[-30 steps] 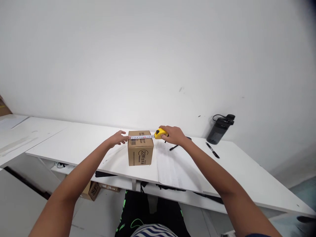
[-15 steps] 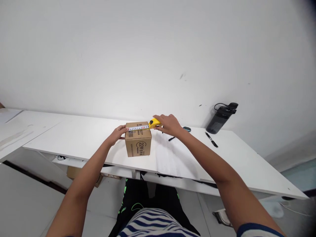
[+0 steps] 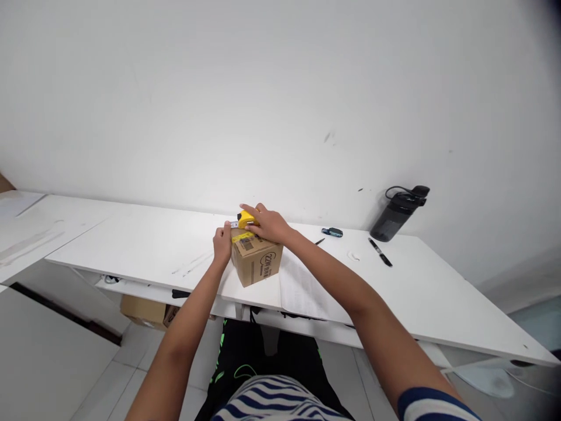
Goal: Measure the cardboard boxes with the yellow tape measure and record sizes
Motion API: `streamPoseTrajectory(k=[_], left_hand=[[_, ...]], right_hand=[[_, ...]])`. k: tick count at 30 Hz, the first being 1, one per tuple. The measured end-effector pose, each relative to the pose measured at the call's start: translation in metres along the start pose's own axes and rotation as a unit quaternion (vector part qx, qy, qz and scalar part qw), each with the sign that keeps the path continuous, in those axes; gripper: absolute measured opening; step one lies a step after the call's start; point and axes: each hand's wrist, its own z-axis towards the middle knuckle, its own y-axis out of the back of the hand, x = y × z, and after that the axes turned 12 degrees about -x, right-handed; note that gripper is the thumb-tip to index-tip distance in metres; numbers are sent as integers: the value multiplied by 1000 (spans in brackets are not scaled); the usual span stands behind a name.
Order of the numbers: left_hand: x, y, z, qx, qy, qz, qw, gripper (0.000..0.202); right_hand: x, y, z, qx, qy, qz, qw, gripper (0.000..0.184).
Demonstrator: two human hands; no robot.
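A yellow tape measure (image 3: 248,219) is in my right hand (image 3: 272,225), whose fingers wrap round its case at the back top of a brown cardboard box (image 3: 259,266). A short stretch of white metal tape (image 3: 234,224) runs left from the case. My left hand (image 3: 222,244) is closed at the end of that tape, thumb upward, beside the box's left edge. Turned at an angle, the box shows dark printing on its front and yellow tape on its top. My right hand covers part of the top.
On the white desk (image 3: 144,234), a printed paper sheet (image 3: 302,289) lies right of the box. Farther right are a dark key fob (image 3: 333,232), a black marker (image 3: 380,252) and a black bottle (image 3: 397,216) by the wall. A cardboard box (image 3: 142,311) sits below the desk.
My right hand has moved left with the tape measure, and the exposed tape is much shorter. The box has turned and shifted slightly right. My left hand has moved right.
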Motion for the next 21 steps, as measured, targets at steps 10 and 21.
streamPoseTrajectory(k=[10,21], left_hand=[[9,-1,-19,49,-7,-151,987,41],[4,-4,-18,-3,-73,-98,993,28]], right_hand=[[21,-15,-7,-85,-67,64,992,59],[26,1,-11,-45,-144,81,985,47]])
